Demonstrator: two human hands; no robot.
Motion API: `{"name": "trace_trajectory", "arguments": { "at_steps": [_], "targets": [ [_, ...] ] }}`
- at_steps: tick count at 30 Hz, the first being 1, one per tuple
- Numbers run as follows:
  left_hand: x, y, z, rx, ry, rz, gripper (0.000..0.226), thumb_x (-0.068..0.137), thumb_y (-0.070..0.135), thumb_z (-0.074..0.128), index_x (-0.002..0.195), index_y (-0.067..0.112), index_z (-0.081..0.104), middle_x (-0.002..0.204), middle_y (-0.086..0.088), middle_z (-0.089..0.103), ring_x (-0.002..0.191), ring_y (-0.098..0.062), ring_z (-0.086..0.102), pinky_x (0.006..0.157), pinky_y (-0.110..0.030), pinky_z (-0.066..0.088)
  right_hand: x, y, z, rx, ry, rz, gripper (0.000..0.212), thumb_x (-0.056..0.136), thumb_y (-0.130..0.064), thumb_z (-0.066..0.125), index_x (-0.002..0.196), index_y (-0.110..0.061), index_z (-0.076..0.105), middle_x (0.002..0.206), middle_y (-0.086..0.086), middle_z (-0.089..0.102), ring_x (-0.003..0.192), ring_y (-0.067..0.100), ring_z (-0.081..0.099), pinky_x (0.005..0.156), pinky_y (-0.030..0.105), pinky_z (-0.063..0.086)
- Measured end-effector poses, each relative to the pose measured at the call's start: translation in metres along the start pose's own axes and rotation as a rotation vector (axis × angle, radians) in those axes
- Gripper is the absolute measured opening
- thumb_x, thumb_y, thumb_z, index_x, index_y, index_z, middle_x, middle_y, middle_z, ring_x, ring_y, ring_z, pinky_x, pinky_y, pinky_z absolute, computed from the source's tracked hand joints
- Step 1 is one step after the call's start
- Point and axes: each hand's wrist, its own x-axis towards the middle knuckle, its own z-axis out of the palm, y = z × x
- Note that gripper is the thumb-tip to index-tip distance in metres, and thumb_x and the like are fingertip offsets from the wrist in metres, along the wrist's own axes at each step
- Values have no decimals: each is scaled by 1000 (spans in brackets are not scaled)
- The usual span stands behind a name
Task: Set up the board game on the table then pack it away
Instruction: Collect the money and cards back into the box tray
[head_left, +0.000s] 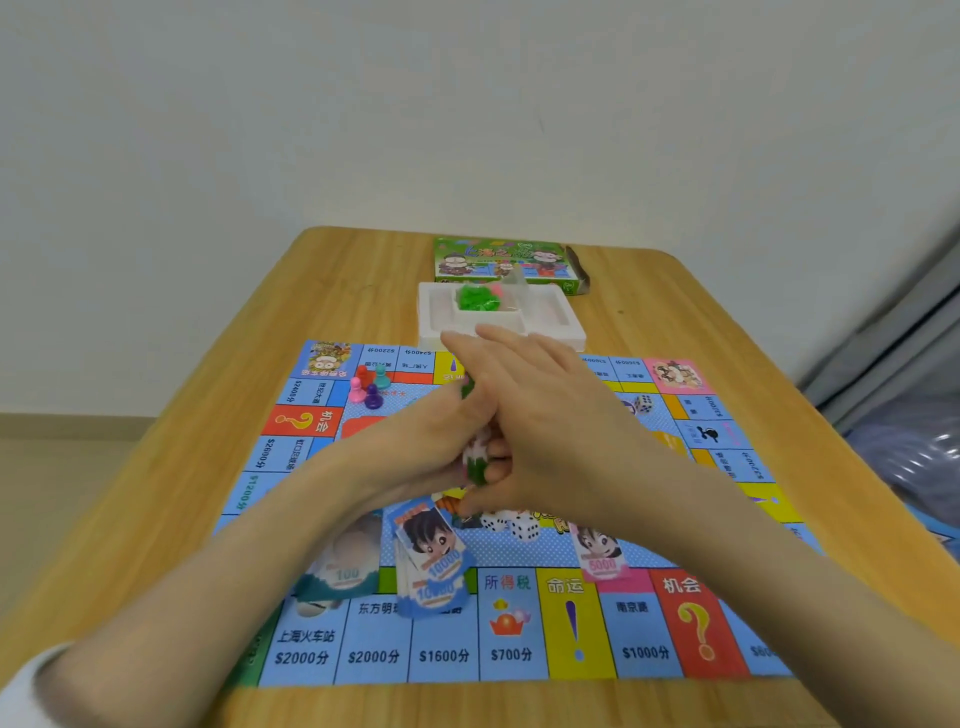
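Observation:
The colourful paper game board (511, 634) lies flat on the wooden table (156, 467). Above its middle, my left hand (436, 436) and my right hand (540, 415) are pressed together around a stack of green and white paper notes (475, 460), gripping it from both sides. On the board lie piles of play money: a blue 10000 pile (431, 561), a teal 100 pile (343, 571) and a pink 5000 pile (600, 558). Four pawns (369, 387) stand near the far left corner. White dice (511, 525) sit just under my hands, and another die (644, 402) lies at the right.
A white plastic tray (550, 332) with a bag of green pieces (475, 299) stands beyond the board. The green game box (506, 260) lies behind it at the table's far edge. A wall is close behind; grey cloth and plastic are at the right.

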Motion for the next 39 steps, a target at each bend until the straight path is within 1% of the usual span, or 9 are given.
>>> {"name": "trace_trajectory", "arguments": {
  "at_steps": [2, 5, 8, 12, 15, 17, 22, 26, 39],
  "targets": [
    [-1, 2, 0, -75, 54, -3, 94, 16, 64, 85, 91, 12, 64, 88, -15, 60, 79, -23, 61, 61, -25, 56, 2, 0, 9, 2, 160, -6, 83, 56, -38, 82, 128, -10, 52, 123, 3, 61, 121, 22, 53, 106, 45, 36],
    [-5, 8, -5, -122, -11, 31, 60, 31, 53, 89, 79, 20, 76, 84, -10, 62, 79, -18, 61, 63, -22, 54, 4, -2, 9, 121, 228, 35, 60, 62, -34, 69, 117, -14, 58, 106, -3, 65, 102, 15, 58, 103, 41, 38],
    [-9, 8, -4, 3, -82, 53, 29, 51, 48, 78, 72, 28, 76, 61, 6, 64, 53, -2, 59, 52, -15, 51, 8, -7, 5, 106, 144, 49, 76, 68, -43, 68, 135, -16, 43, 127, -2, 54, 124, 16, 45, 110, 42, 29],
    [1, 4, -3, -89, 109, 289, 63, 45, 63, 81, 69, 13, 52, 53, 1, 34, 39, -2, 32, 44, -15, 40, 6, -2, -6, 416, 23, 174, 110, 66, -41, 80, 149, -13, 13, 148, -2, 30, 133, 4, 23, 108, 14, 19],
    [4, 16, -12, -244, 389, 492, 51, 64, 60, 69, 60, 21, 37, 51, 8, 26, 39, -3, 27, 42, -16, 34, 1, 7, -10, 551, 233, 277, 58, 83, -26, 69, 134, -15, 45, 131, -2, 53, 115, 0, 43, 93, 7, 34],
    [1, 23, -19, -343, 549, 538, 41, 73, 53, 55, 62, 20, 33, 51, 7, 23, 40, -4, 25, 42, -16, 33, 2, 5, -11, 498, 120, 237, 33, 85, -23, 67, 118, -19, 61, 118, -5, 62, 100, -3, 50, 81, 5, 38],
    [2, 23, -24, -479, 705, 500, 43, 81, 52, 53, 63, 20, 31, 53, 6, 22, 42, -5, 24, 42, -17, 32, 12, -32, 9, 139, -305, -102, 35, 83, -27, 69, 114, -12, 61, 112, 3, 60, 105, 22, 50, 87, 38, 45],
    [1, 24, -29, -558, 730, 495, 43, 90, 51, 49, 64, 20, 35, 55, 6, 23, 44, -6, 25, 44, -17, 33, 19, -42, 15, -73, -341, -172, 46, 78, -34, 74, 116, -12, 58, 112, 4, 58, 103, 22, 46, 80, 34, 38],
    [3, 24, -30, -573, 683, 463, 44, 92, 53, 45, 65, 21, 33, 53, 6, 24, 43, -6, 25, 43, -17, 32, 16, -46, 13, 46, -355, -94, 31, 80, -24, 73, 96, -12, 50, 92, 9, 55, 86, 26, 52, 60, 32, 38]
  ]
}}
